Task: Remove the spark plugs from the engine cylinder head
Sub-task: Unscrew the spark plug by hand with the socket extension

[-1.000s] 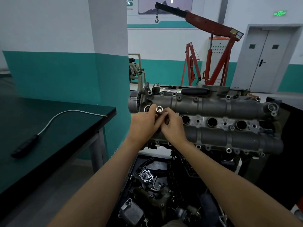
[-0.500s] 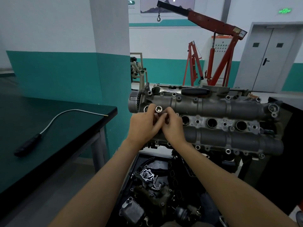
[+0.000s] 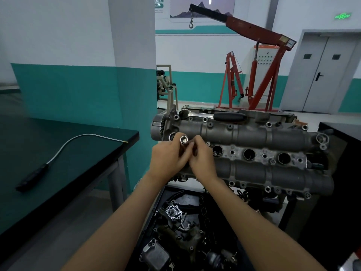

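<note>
The grey engine cylinder head [image 3: 254,133] lies across a stand ahead of me, with three open spark plug wells [image 3: 249,154] in a row along its middle. Over its left end both hands meet around a silver spark plug socket [image 3: 183,139] whose open end points up toward me. My left hand [image 3: 168,159] grips the socket's body. My right hand [image 3: 201,157] pinches it from the right side. Whatever sits below the socket is hidden by my fingers. No spark plug is visible.
A ratchet wrench [image 3: 214,115] with a black handle lies on the far edge of the head. On the dark green table [image 3: 58,173] at left lies a flexible pick-up tool [image 3: 58,155]. A tray of engine parts [image 3: 181,227] sits below. A red engine crane [image 3: 254,75] stands behind.
The socket has risen slightly in my hands and its open end shows more clearly. Both hands stay together over the left end of the head.
</note>
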